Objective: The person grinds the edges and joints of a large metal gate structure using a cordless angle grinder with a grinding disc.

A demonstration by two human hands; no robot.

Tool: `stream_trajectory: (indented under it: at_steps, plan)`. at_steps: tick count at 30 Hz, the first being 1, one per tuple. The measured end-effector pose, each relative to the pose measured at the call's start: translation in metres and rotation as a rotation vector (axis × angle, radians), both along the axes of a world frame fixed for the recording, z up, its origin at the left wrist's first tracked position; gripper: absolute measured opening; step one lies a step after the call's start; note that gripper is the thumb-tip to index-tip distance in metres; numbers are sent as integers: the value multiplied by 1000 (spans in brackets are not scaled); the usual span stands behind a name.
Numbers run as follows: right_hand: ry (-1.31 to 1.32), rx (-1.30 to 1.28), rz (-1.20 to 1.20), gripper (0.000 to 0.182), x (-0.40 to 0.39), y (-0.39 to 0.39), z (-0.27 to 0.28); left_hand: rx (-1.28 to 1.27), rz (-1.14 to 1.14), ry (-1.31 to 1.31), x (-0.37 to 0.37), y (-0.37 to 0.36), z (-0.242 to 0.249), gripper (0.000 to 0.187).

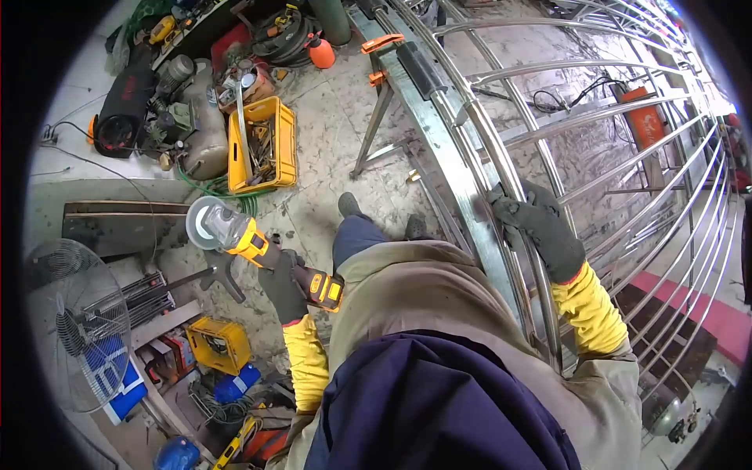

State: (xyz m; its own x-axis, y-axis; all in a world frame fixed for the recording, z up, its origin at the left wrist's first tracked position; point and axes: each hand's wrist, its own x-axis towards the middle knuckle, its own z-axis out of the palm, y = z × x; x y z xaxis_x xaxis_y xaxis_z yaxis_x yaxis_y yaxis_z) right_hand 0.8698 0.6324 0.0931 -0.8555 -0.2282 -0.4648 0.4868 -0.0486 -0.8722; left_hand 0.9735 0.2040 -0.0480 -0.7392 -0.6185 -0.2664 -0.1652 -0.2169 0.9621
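Observation:
In a dark glove, my left hand is wrapped round the grip of a yellow and black cordless angle grinder. The grinder's round disc points away to the upper left, off to the side of the metal frame. My right hand, gloved too, is closed on a shiny metal tube of a large curved frame of bars. That frame rests along a long steel beam on trestle legs. An orange clamp sits at the beam's far end.
A yellow crate of metal pieces stands on the floor at the upper left, near an orange spray bottle. At the left are a standing fan and a smaller yellow crate. An orange machine lies beyond the bars.

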Motion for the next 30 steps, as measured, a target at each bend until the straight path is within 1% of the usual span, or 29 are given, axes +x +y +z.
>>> stream_trajectory:
  at_steps: [2,6,9,11,13,17,19,23,27,29,30]
  plan:
    - [-23,9,-11,42,0,0,2,-8,-6,-7,0,0,0,30]
    - [-38,-6,-10,42,-2,-1,4,-26,4,-8,1,-4,-7,32]
    - [-60,65,44,41,-4,-1,13,-17,1,4,3,-6,-11,34]
    - [-53,-7,21,41,-3,1,9,-5,-11,18,3,-8,-11,35]
    - [-42,-10,18,41,-2,2,5,18,-3,25,2,-8,-12,36]
    - [-1,-23,-1,38,-1,2,-1,-9,-28,13,1,-6,-3,35]
    - [-21,-16,2,38,0,2,-1,-26,-35,15,-1,-4,1,34]
    - [-32,-39,1,38,0,2,-2,21,9,39,-1,-5,-6,34]
    - [-79,-9,14,40,-1,2,1,2,-21,12,-2,-8,-7,32]
    - [-3,31,22,33,-2,-2,3,-2,-23,5,-2,-9,-10,32]
    - [-3,32,21,33,-2,-2,3,0,4,9,-3,-6,-9,31]
